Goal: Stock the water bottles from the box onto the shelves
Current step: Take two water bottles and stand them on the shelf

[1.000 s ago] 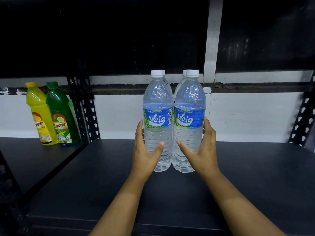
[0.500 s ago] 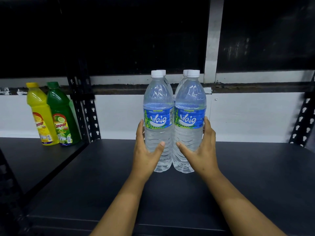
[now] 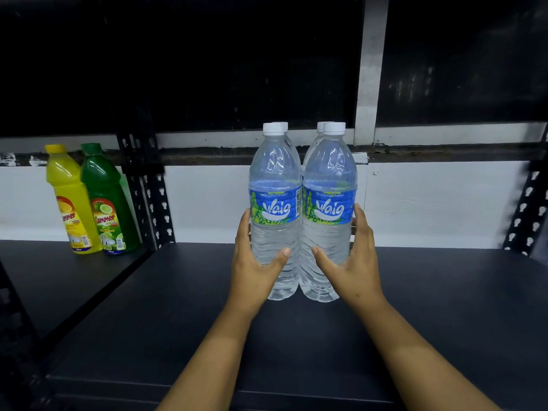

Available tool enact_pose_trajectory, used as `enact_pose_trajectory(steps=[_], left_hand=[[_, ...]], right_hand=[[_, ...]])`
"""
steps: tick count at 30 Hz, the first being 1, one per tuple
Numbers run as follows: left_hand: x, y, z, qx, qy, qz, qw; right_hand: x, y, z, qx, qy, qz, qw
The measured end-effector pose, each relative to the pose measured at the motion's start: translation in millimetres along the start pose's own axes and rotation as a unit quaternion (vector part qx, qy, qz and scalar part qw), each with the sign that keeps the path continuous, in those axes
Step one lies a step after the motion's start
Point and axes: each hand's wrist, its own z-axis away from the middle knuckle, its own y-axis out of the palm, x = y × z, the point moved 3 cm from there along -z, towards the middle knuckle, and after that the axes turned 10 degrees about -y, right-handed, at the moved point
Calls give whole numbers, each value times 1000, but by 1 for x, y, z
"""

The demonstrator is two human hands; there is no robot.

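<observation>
Two clear water bottles with white caps and blue "Waig" labels stand side by side on the dark shelf (image 3: 444, 307). My left hand (image 3: 252, 271) grips the left water bottle (image 3: 274, 173) around its lower half, thumb across the front. My right hand (image 3: 353, 268) grips the right water bottle (image 3: 330, 173) the same way. Behind them, the caps of two more water bottles (image 3: 319, 127) peek out; their bodies are mostly hidden. The box is not in view.
A yellow bottle (image 3: 69, 203) and a green bottle (image 3: 108, 203) stand on the neighbouring shelf at the left. A black perforated upright (image 3: 151, 197) divides the two shelves; another upright (image 3: 527, 209) is at the right. A white wall runs behind.
</observation>
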Motion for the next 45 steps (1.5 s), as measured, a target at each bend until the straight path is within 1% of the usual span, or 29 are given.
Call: enact_pose_trajectory(steps=[15, 21, 25, 28, 31, 35, 45], left_hand=[[4, -1, -4, 62, -11, 35, 997], [1, -4, 0, 56, -10, -10, 998], [-6, -6, 4, 66, -28, -30, 997], [-5, -10, 12, 83, -36, -45, 995], [5, -15, 21, 95, -30, -97, 990], [9, -15, 24, 110, -25, -141, 984], [12, -18, 15, 128, -30, -160, 978]], right_hand=[[0, 0, -1, 32, 23, -27, 999], [3, -4, 1, 47, 25, -42, 998], [5, -8, 2, 67, 40, -50, 996], [5, -10, 7, 90, 28, -55, 994], [6, -11, 17, 121, 11, -53, 991], [3, -9, 24, 152, 25, -51, 987], [2, -6, 23, 156, 24, -31, 987]])
